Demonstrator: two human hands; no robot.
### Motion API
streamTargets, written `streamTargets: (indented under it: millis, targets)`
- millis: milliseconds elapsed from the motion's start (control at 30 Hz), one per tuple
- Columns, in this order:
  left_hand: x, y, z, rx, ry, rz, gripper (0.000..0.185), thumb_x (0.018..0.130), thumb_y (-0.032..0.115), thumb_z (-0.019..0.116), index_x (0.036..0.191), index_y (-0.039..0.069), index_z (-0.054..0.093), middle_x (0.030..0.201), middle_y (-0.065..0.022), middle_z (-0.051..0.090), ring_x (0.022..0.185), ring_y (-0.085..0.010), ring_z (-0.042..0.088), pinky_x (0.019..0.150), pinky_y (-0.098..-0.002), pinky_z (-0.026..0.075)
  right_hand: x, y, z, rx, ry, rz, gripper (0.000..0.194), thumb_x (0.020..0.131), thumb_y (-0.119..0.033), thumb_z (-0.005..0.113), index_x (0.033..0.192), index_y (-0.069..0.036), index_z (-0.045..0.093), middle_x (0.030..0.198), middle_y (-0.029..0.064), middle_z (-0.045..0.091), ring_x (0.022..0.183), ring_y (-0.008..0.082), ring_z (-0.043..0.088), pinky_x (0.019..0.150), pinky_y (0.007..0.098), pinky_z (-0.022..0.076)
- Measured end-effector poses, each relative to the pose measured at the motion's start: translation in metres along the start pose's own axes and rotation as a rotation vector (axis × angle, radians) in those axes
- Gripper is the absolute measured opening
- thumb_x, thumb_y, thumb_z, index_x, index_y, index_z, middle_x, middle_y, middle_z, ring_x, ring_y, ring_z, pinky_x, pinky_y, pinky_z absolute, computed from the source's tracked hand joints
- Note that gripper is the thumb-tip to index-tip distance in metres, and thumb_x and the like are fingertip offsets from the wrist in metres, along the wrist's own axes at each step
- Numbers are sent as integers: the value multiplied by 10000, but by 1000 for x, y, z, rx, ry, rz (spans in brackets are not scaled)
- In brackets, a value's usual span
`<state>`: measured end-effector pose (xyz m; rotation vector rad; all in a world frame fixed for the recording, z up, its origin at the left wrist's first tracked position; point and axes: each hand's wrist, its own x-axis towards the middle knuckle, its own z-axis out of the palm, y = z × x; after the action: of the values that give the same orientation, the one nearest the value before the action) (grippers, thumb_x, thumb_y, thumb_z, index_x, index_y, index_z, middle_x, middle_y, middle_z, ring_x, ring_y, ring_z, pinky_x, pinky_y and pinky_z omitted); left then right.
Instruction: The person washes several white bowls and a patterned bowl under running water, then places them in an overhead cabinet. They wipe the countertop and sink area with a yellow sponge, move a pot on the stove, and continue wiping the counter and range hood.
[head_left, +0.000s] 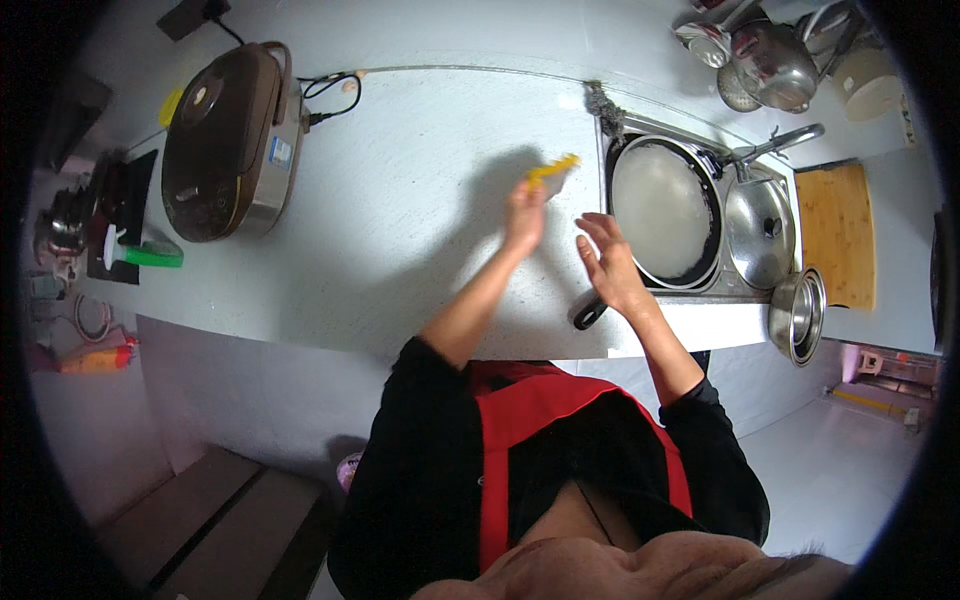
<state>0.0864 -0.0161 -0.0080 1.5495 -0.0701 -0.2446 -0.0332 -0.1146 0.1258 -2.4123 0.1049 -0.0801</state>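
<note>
My left hand (526, 217) is above the white countertop (390, 195), closed on a yellow object (553, 169), perhaps a cloth or brush; its kind is not clear. My right hand (613, 264) is beside the left rim of a black pan (712, 251), with fingers apart and nothing visible in it. Cloudy whitish liquid (664, 210) fills the pan, which sits in the metal sink (739, 289). A black handle (589, 313) sticks out over the counter below my right hand.
A brown rice cooker (217, 142) and a green spray bottle (150, 253) stand on the left. Beneath the faucet (784, 141) lies a metal lid (757, 232). Stacked metal bowls (799, 316) are at the sink's right front corner, near a wooden cutting board (836, 232). Steel wool (604, 110) hangs behind.
</note>
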Motion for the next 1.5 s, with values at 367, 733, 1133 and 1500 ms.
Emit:
streamTargets:
  millis: [367,733,1133,1500]
  targets:
    - [-55,-62,-333,1329,583,60,429,970,125,408,1373,-13,358,1455,-227,283,1380,-337,209,1117,-518,148,0,-19,88,165,-193,-140,364,948,-252,464,1142,35,577,1227,227,494,1109,366,497,943,455,388]
    - [209,-21,-222,1164,192,244,563,975,332,340,1425,2,264,1506,-194,184,1396,-373,126,1131,-484,84,12,0,97,444,-177,91,445,975,-322,416,1093,72,586,1105,260,558,1012,401,556,870,420,465]
    - [225,-14,29,1191,-193,487,530,958,293,406,1402,13,323,1478,-152,284,1385,-322,205,1126,-428,154,-49,32,55,586,-140,263,619,980,-472,320,1048,73,605,981,194,619,921,291,595,850,351,458]
    - [219,-8,59,1152,-559,782,432,927,135,458,1356,106,426,1445,-101,363,1349,-302,300,1092,-432,254,-63,83,5,316,200,175,222,831,-94,615,1024,14,603,882,189,581,753,312,576,652,372,477]
